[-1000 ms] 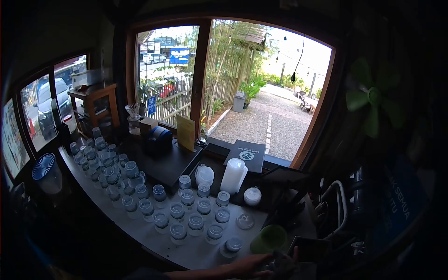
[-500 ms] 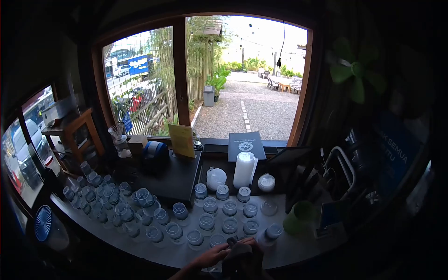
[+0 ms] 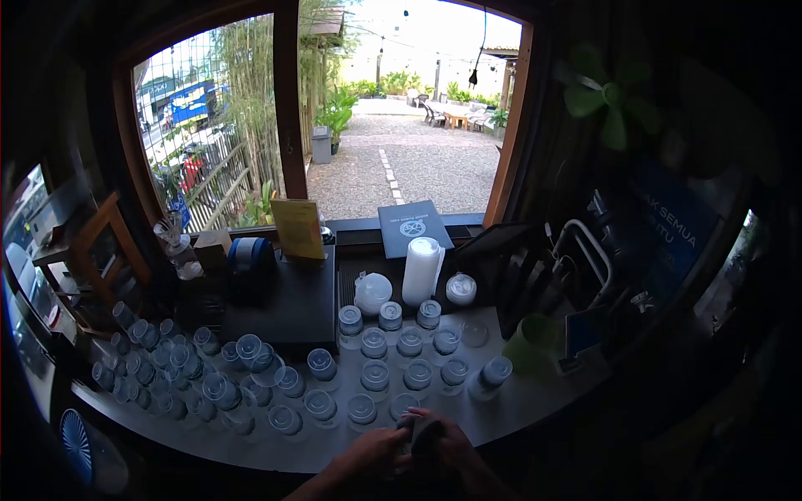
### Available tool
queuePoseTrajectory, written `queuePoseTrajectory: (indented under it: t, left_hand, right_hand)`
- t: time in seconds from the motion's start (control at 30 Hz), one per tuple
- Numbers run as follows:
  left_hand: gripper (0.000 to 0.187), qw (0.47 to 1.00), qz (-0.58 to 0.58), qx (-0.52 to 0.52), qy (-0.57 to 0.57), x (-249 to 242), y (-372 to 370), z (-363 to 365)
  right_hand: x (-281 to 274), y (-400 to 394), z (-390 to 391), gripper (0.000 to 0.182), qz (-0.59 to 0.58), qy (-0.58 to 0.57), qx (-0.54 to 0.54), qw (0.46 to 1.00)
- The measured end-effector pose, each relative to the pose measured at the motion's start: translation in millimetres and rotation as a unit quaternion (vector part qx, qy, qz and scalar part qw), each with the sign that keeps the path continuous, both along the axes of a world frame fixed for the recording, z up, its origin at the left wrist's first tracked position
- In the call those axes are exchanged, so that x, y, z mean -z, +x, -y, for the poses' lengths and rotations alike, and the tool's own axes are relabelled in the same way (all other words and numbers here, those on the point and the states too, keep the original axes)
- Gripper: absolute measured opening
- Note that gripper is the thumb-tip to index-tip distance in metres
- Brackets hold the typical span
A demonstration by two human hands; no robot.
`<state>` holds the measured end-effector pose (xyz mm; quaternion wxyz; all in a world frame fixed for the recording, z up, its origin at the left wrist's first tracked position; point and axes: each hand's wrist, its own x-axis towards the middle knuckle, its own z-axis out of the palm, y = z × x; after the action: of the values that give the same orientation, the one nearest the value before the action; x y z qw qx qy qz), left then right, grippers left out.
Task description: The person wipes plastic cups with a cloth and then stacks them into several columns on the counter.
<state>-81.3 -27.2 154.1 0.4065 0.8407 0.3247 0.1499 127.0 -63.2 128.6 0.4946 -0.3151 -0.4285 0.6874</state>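
Observation:
Close to the counter's front edge, my left hand (image 3: pixel 378 447) and my right hand (image 3: pixel 453 442) come together around a dark grey cloth (image 3: pixel 425 439). My right hand grips the cloth from the right, its fingers bent over the top. The fingers of my left hand close on its left side. Whether something lies inside the cloth is too dark to see. Just beyond my hands stands an upside-down clear glass (image 3: pixel 404 407), with another glass (image 3: pixel 362 409) to its left. A glass (image 3: pixel 496 371) stacked on another stands to the right.
Several upturned glasses (image 3: pixel 320 404) cover the white counter (image 3: pixel 334 444). Behind them stand a roll of white sheets (image 3: pixel 423 271), a round white container (image 3: pixel 373 292) and a dark menu folder (image 3: pixel 414 230). A green pitcher (image 3: pixel 531 342) is at right, a fan (image 3: pixel 612 94) above.
My view has shifted, and the window and counter appear further left and higher. My hands have moved slightly apart around the cloth, which has turned.

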Motion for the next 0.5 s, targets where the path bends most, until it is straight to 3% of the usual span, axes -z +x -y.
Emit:
queuePoseTrajectory:
  t: [0.03,0.1,0.23,0.3,0.37,0.4,0.5]
  left_hand:
    - [0.059,1.000,-0.024,-0.011,0.006,-3,-4,1]
    - [0.056,0.995,0.078,-0.065,-0.003,0,-8,2]
    - [0.045,0.955,0.226,-0.183,-0.054,15,-8,6]
    - [0.046,0.913,0.301,-0.235,-0.143,18,0,11]
    - [0.049,0.903,0.323,-0.264,-0.106,20,8,17]
    - [0.051,0.902,0.323,-0.274,-0.087,19,10,23]
    - [0.060,0.915,0.320,-0.228,-0.094,13,2,32]
  right_hand:
    - [2,-6,0,0.043,-0.013,0.017,0.052,0.998]
    - [1,-28,-4,0.039,-0.043,0.052,0.151,0.986]
    - [-9,-58,1,0.030,0.112,0.321,0.317,0.886]
    - [-10,-65,2,0.022,0.089,0.352,0.318,0.876]
    - [-18,-73,-3,0.026,0.101,0.403,0.317,0.853]
    - [-16,-65,-2,0.031,0.217,0.398,0.292,0.842]
    - [-38,-66,-4,0.035,0.039,0.273,0.196,0.941]
